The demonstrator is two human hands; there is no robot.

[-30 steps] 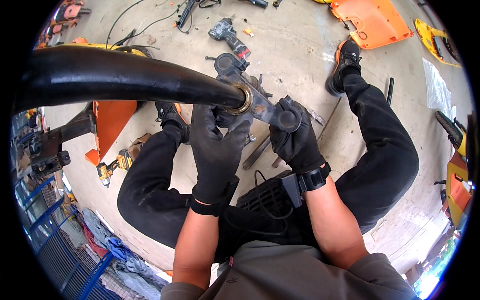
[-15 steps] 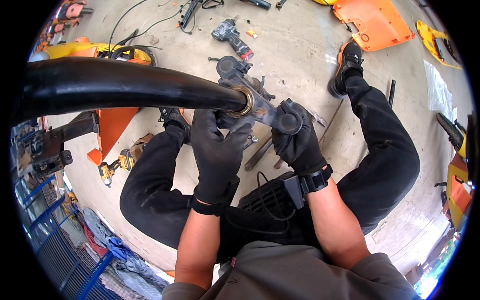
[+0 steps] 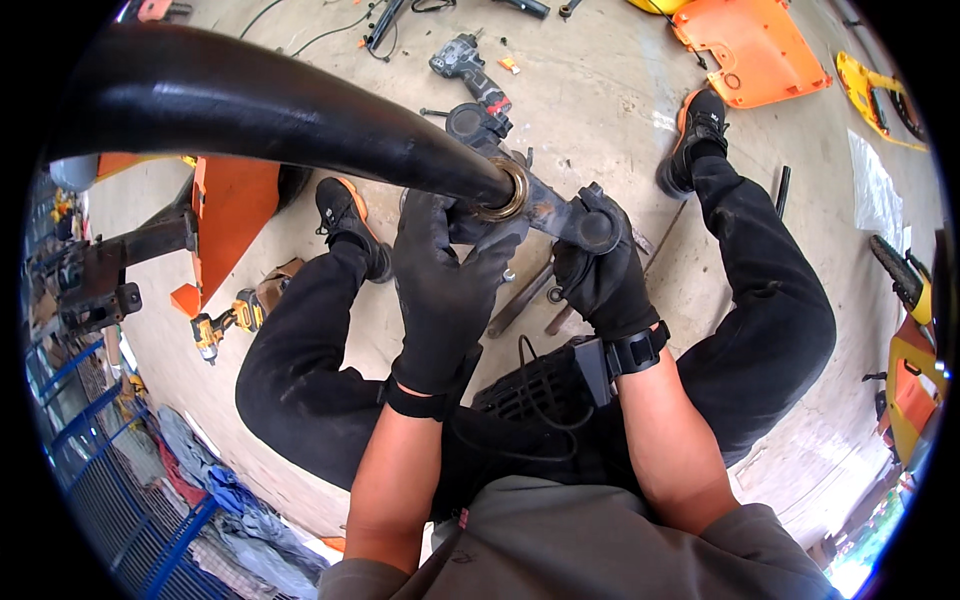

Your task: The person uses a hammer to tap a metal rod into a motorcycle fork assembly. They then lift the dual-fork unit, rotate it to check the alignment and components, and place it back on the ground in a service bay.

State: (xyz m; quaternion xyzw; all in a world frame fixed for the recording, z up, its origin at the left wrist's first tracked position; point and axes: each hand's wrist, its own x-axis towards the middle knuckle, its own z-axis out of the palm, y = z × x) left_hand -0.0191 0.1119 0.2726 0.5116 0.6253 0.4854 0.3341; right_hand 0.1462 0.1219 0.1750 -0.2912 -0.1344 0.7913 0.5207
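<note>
A thick black tube (image 3: 270, 110) runs from the upper left into a dark metal clamp bracket (image 3: 550, 205), with a brass-coloured ring (image 3: 505, 190) round the joint. My left hand (image 3: 445, 300), in a black glove, is closed on the bracket beneath that ring, its fingertips partly hidden behind tube and metal. My right hand (image 3: 605, 280), also gloved, grips the bracket's right end by a round boss (image 3: 598, 230). Below the bracket, long steel bars (image 3: 520, 300) and a small washer (image 3: 555, 295) lie on the floor between my legs.
A grey impact driver (image 3: 460, 65) lies beyond the bracket, a yellow drill (image 3: 215, 330) at left. An orange panel (image 3: 760, 55) is at upper right. An orange part on a dark frame (image 3: 230, 220) stands left; blue racks (image 3: 120, 510) with cloths line the lower left, yellow parts (image 3: 905, 400) the right.
The tube's left part has swung upward, and the bracket has shifted to the right with both my hands still on it.
</note>
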